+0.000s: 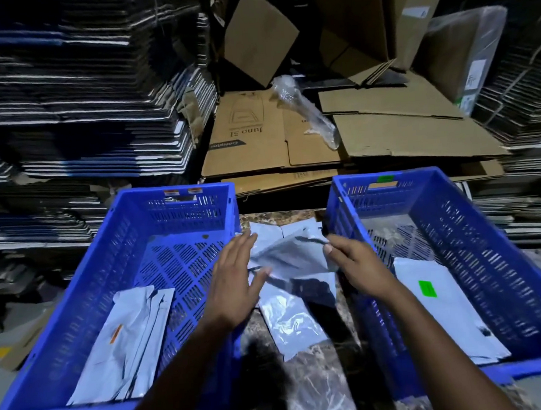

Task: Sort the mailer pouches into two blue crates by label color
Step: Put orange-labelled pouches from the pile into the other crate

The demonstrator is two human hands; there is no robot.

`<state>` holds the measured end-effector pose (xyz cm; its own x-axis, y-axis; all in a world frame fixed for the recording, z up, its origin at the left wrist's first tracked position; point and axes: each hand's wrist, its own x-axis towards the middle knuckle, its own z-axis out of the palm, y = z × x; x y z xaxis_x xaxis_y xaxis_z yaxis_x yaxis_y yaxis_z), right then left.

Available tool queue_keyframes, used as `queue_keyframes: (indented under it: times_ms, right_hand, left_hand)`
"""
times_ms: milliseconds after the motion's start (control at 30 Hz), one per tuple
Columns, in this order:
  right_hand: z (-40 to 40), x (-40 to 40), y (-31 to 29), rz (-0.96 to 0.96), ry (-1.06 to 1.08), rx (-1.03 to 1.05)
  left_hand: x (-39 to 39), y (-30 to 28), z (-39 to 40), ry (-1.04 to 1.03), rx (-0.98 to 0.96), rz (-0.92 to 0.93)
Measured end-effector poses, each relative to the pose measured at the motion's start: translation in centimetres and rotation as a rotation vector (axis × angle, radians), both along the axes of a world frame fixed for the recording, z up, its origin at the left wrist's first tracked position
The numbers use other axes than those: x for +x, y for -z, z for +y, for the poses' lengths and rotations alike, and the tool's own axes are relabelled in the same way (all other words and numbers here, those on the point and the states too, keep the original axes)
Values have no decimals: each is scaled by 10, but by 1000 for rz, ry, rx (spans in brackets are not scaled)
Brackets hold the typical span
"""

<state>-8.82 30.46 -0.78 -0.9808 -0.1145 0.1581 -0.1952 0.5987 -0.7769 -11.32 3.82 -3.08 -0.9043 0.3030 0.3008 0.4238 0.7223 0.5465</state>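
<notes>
Two blue crates stand side by side. The left crate (88,295) holds grey pouches, one with an orange label (116,335). In the right crate (485,223) lies a pouch with a green label (427,288). Between them, on a marble top, sits a loose pile of grey mailer pouches (288,317). My right hand (355,266) pinches the edge of a lifted grey pouch (293,255) above the pile. With fingers spread straight, my left hand (236,283) hovers at that pouch's left side, its fingertips at the edge. The held pouch's label is hidden.
Flattened brown cardboard boxes (290,137) lie behind the crates, with a clear plastic wrap (308,113) on them. Tall stacks of flat cartons (76,105) rise at left and right. An orange tag (181,192) marks the left crate's far rim, a green one (385,178) the right's.
</notes>
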Motion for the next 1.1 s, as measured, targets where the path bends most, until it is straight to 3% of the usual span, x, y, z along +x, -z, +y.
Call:
queue_keyframes:
  times_ms: [100, 200, 267, 333, 400, 500, 700, 867, 1000, 1100]
  right_hand:
    - [7, 3, -26, -65, -40, -240]
    - [11, 9, -45, -112, 68, -620]
    - [13, 16, -51, -167, 180, -871]
    - [15, 27, -52, -246, 177, -944]
    - [15, 41, -48, -295, 120, -846]
    - [13, 56, -39, -291, 69, -721]
    - [10, 61, -38, -145, 175, -650]
    - [-10, 59, -34, 4, 73, -430]
    - [-52, 52, -26, -34, -12, -406]
    - [-90, 45, -19, -185, -168, -496]
  left_hand:
    - [7, -25, 16, 114, 205, -181]
    - [17, -39, 37, 206, 629, -525]
    - [28, -41, 52, 190, 898, -650]
    - [38, -44, 67, 94, 1045, -674]
    - [45, -46, 78, -16, 1124, -656]
    - [53, -48, 89, -78, 1155, -636]
    - [58, -47, 88, -108, 1086, -527]
    - [68, -45, 70, -142, 992, -481]
    - [80, -38, 20, -151, 999, -520]
    - [84, -36, -30, -337, 986, -446]
